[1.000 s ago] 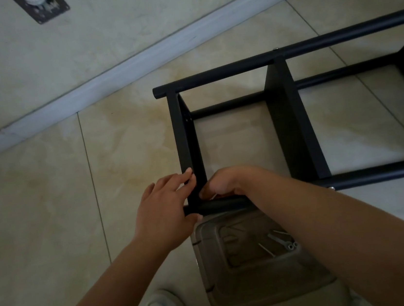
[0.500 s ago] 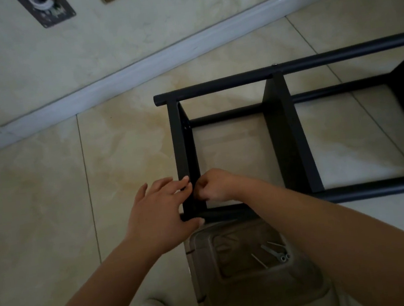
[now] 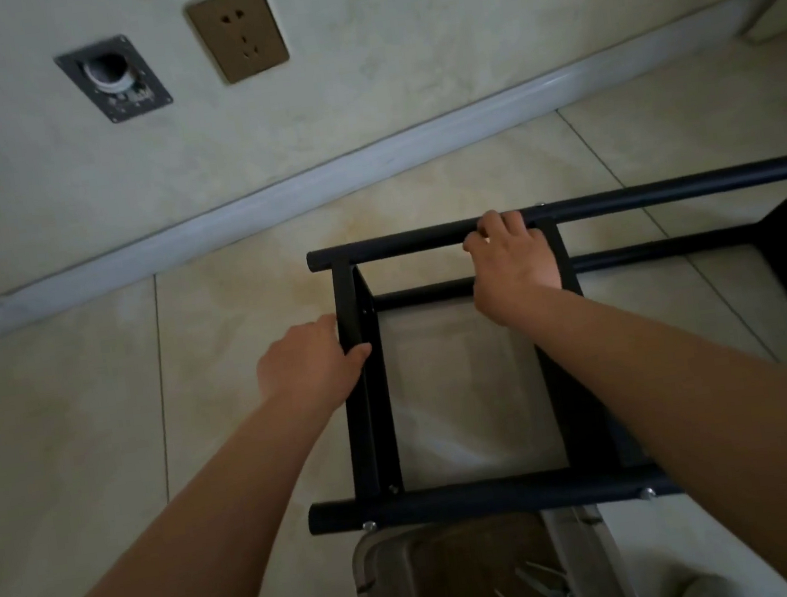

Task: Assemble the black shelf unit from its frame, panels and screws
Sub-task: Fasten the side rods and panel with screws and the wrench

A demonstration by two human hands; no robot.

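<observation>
1. The pale glossy tiled floor (image 3: 101, 433) carries everything, and the black metal shelf frame (image 3: 480, 498) lies on its side on it, below the grey skirting board (image 3: 270, 199) of the wall.
2. Two black upright panels sit between the frame's round tubes: the end panel (image 3: 367, 400) at the frame's left end and a second black divider panel (image 3: 577, 399) to its right.
3. A translucent plastic tub (image 3: 584, 537) sits just below the frame's near tube, with thin silver tools and screws (image 3: 541, 587) lying in it.
4. Your right hand (image 3: 512, 269) grips the frame's far tube, fingers curled over it, just where the divider panel meets the tube.
5. Your left hand (image 3: 311, 368) holds the end panel's edge, thumb across its face, the other fingers hidden behind it.
6. A brown wall socket (image 3: 237, 32) and a grey metal plate with a round opening (image 3: 112, 80) sit on the wall well above the frame.
7. Small silver screw heads (image 3: 370, 526) show under the near tube.
</observation>
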